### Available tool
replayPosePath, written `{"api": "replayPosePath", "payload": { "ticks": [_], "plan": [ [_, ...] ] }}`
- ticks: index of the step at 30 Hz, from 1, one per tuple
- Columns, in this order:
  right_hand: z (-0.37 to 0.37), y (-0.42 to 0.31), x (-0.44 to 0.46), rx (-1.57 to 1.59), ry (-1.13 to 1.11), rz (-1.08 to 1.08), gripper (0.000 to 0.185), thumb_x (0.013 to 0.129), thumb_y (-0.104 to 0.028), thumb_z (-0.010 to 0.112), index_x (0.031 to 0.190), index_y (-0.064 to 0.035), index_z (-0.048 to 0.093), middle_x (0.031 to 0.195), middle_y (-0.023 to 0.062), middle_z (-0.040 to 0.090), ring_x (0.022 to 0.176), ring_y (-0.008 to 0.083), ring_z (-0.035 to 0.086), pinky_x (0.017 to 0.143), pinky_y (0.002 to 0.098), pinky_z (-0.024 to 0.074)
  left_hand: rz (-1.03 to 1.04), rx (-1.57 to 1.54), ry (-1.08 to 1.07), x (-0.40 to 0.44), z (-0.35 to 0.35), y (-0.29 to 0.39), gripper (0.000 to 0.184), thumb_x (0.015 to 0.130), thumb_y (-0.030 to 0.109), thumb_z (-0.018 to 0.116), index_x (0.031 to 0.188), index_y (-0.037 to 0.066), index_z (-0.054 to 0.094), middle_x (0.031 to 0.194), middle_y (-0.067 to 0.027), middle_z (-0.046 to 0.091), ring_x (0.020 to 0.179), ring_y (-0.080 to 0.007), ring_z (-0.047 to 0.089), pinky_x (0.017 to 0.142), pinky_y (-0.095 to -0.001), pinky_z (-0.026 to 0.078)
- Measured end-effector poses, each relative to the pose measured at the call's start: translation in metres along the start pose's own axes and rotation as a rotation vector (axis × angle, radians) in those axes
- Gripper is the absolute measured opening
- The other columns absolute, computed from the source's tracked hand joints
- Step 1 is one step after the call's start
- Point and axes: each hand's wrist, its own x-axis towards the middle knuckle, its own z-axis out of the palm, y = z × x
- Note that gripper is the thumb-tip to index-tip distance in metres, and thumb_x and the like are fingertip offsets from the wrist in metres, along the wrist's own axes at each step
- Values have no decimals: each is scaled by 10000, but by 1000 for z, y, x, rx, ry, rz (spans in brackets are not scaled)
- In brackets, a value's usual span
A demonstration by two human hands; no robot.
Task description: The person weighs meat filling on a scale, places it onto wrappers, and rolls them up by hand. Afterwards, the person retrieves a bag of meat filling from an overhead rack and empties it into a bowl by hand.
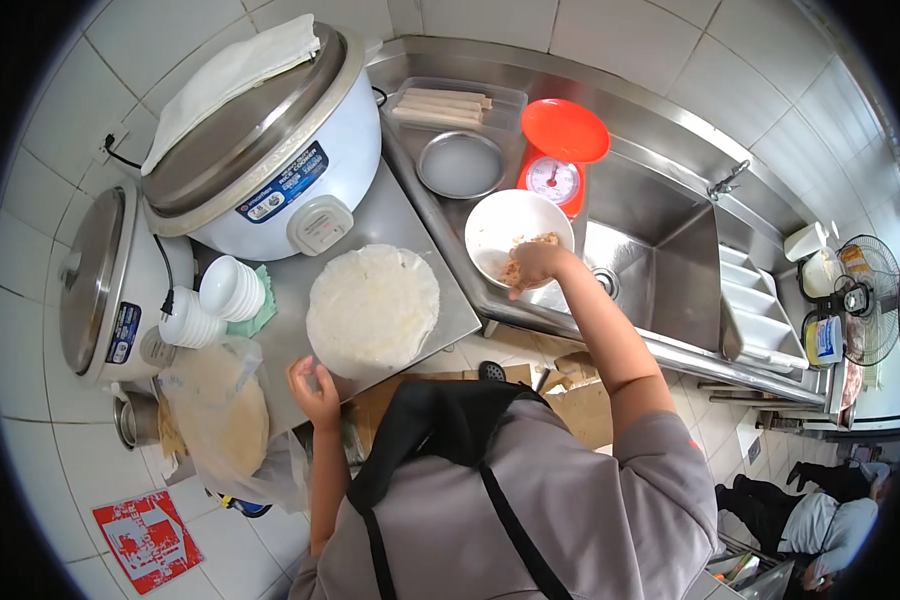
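My right hand [533, 265] reaches down into a white bowl [490, 222], its fingers closed around some of the orange-brown filling [545, 239] inside. Round, thin pale wrappers [373, 310] lie flat in a stack on the steel table. My left hand [313, 390] hovers at the table's front edge, just left of and below the stack, fingers curled apart with nothing in them. Beyond the bowl stands a red kitchen scale [553, 180] with a red pan. A round metal dish [461, 165] of cloudy liquid sits behind the bowl, near a clear tray [440, 106] holding several rolled pieces.
Two large rice cookers [270, 150] [100, 290] fill the left side. Stacked white bowls [232, 288] and a plastic bag of wrappers [220, 400] stand near them. To the right are a steel sink [660, 270], a white rack [760, 310] and a fan [865, 300]. Another person [820, 520] is at lower right.
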Motion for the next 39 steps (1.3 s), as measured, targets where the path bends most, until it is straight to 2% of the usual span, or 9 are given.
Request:
{"api": "replayPosePath", "payload": {
  "ticks": [8,14,17,20,26,30,33,36,39],
  "plan": [
    [-19,-4,21,130,-361,29,674,520,-423,791,996,14,598,914,120,629,864,227,589,758,305,443,-1,-36,101,-8,8,-2,221,754,24,516,969,-24,513,961,-142,497,854,-243,478,765,-329,391],
    [-4,5,32,440,-340,-114,652,527,-366,810,1028,-14,588,937,76,607,861,184,564,743,305,446,-28,-12,133,-10,10,-3,226,749,36,510,965,-29,517,965,-145,493,870,-253,475,785,-337,387],
    [-7,2,28,451,-330,-167,581,580,-314,799,1031,-16,587,900,56,600,842,163,556,746,278,436,-35,-16,143,-9,10,0,226,745,32,508,963,-29,517,965,-145,492,872,-255,474,785,-338,387],
    [-8,23,30,775,-388,-308,466,656,-216,767,1017,5,572,899,44,601,841,125,552,743,249,448,-38,-23,135,-9,10,-1,225,756,28,513,976,-20,515,980,-142,496,874,-250,465,783,-340,376],
    [-94,57,-9,1178,-88,-525,362,734,-207,705,987,9,563,848,62,598,778,137,575,715,257,467,-32,-9,145,-9,12,-2,228,756,20,505,982,-15,514,987,-136,498,870,-246,461,779,-340,373],
    [-159,79,-19,1139,360,-321,164,716,-85,652,841,-8,579,754,41,594,682,147,587,645,242,481,-32,17,147,-9,11,1,214,739,16,500,947,-31,518,973,-159,500,864,-272,472,759,-350,393],
    [-180,110,17,718,598,17,59,689,-16,560,745,-18,580,652,42,589,599,158,591,585,255,490,-23,-3,149,-7,13,0,219,752,18,499,968,-13,515,979,-131,501,846,-240,458,763,-330,375],
    [-178,114,39,412,647,225,75,670,-20,526,712,-26,588,590,66,584,557,168,593,546,268,491,-24,16,146,-7,13,0,214,752,18,496,963,-14,516,972,-130,502,839,-238,457,756,-329,376],
    [-185,135,64,139,504,246,139,666,-69,572,789,-46,633,627,83,610,568,184,603,546,294,494,-22,38,146,-8,13,0,209,753,18,498,958,-15,517,958,-131,504,839,-240,458,753,-330,375]
  ]
}}
